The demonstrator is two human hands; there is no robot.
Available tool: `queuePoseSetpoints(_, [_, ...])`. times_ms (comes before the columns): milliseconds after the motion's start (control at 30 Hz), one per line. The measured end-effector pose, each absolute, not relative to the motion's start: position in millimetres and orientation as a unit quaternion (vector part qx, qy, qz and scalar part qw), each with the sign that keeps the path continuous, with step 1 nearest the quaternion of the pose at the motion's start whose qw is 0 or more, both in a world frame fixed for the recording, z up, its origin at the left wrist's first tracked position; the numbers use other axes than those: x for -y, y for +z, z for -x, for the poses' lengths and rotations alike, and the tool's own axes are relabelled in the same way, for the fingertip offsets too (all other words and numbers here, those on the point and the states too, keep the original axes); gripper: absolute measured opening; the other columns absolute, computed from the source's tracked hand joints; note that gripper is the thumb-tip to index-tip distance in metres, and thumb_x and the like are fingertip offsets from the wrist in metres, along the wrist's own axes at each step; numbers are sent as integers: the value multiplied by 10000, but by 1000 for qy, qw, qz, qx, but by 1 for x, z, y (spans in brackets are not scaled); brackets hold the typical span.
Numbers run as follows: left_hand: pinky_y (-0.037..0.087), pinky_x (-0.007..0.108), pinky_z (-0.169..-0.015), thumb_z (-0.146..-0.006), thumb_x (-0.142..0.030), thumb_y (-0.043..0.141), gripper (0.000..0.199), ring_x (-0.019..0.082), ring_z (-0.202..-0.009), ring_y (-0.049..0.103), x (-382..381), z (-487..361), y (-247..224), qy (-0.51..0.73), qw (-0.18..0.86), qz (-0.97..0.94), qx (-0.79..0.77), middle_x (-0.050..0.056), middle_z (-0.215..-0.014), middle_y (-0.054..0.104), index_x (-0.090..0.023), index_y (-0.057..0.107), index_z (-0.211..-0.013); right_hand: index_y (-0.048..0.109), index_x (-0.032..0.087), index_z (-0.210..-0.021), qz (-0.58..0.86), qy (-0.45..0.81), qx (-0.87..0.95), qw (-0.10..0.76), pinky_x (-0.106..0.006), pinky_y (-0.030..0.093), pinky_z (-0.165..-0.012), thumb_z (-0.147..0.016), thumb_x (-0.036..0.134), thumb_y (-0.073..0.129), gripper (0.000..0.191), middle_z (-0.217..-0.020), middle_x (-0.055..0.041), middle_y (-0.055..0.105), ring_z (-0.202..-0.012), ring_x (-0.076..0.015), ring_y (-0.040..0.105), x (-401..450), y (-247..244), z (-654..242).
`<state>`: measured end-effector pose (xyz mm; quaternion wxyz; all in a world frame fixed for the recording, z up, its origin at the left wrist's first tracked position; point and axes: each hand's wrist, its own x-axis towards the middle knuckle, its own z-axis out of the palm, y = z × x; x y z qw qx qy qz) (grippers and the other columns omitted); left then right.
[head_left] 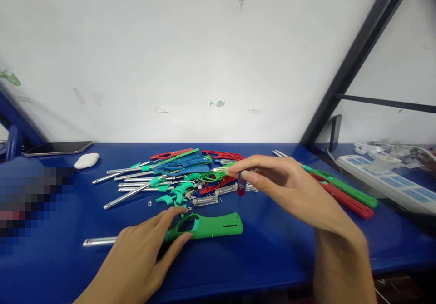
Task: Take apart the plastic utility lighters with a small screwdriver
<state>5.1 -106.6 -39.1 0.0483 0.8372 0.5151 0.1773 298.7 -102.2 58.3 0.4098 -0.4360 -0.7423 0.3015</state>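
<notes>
A green long-necked lighter (pixel 218 227) lies flat on the blue table, its metal tube pointing left. My left hand (pixel 146 245) grips it around the trigger opening, thumb on the near side and fingers on the far side. In my right hand (pixel 286 186) is a small screwdriver (pixel 241 185) with a purple and red handle, held upright between the fingers. Its tip meets the lighter's body near the right end, at a small hole. Just behind lie turquoise triggers (pixel 182 190) and clear fuel tanks (pixel 205 201).
Behind is a pile of lighter parts: metal tubes (pixel 132 194), blue shells (pixel 180 164) and red shells (pixel 221 154). Red (pixel 344 195) and green lighters (pixel 354 189) lie right, before a white power strip (pixel 391 177). A phone (pixel 57 148) and white earbud case (pixel 86 160) sit left.
</notes>
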Motion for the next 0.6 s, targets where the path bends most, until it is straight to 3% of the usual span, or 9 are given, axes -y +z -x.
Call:
queuePoseSetpoints(100, [601, 349, -757, -1050, -636, 379, 470, 267, -974, 801, 108, -5, -39, 183, 44, -838, -511, -8, -1128, 815, -357, 605, -1353, 808, 302, -927, 439, 285, 746, 411, -336, 562, -809, -941, 402, 759, 113, -1076, -15, 774, -929, -209, 712, 102, 58, -298])
queuePoseSetpoints(267, [605, 361, -785, -1051, -629, 396, 449, 266, -1006, 795, 108, -4, -39, 178, 43, -839, -513, -27, -1168, 804, -375, 589, -1368, 774, 366, -1197, 443, 285, 738, 421, -338, 548, -892, -1032, 404, 640, 215, -1218, 3, 763, -1100, -220, 703, 101, 56, -297])
queuePoseSetpoints(433, [609, 368, -797, -1051, -626, 401, 435, 262, -1025, 792, 107, -3, -40, 178, 42, -840, -511, -45, -1198, 797, -383, 580, -1365, 788, 307, -969, 440, 274, 748, 414, -307, 551, -800, -957, 356, 752, 62, -1102, 9, 756, -932, -186, 703, 100, 56, -297])
queuePoseSetpoints(533, [608, 369, -777, -1054, -622, 396, 427, 260, -1004, 797, 106, -4, -40, 178, 37, -842, -508, -51, -1181, 801, -384, 572, -1362, 767, 353, -1173, 433, 278, 749, 418, -320, 554, -831, -1026, 336, 656, 185, -1242, 5, 742, -1047, -203, 702, 101, 56, -296])
queuePoseSetpoints(600, [605, 363, -765, -1057, -621, 394, 425, 257, -981, 801, 106, -5, -39, 178, 34, -845, -504, -49, -1163, 806, -378, 573, -1357, 759, 365, -1206, 438, 271, 753, 410, -327, 549, -863, -1037, 353, 636, 209, -1272, 9, 739, -1126, -218, 689, 101, 56, -296])
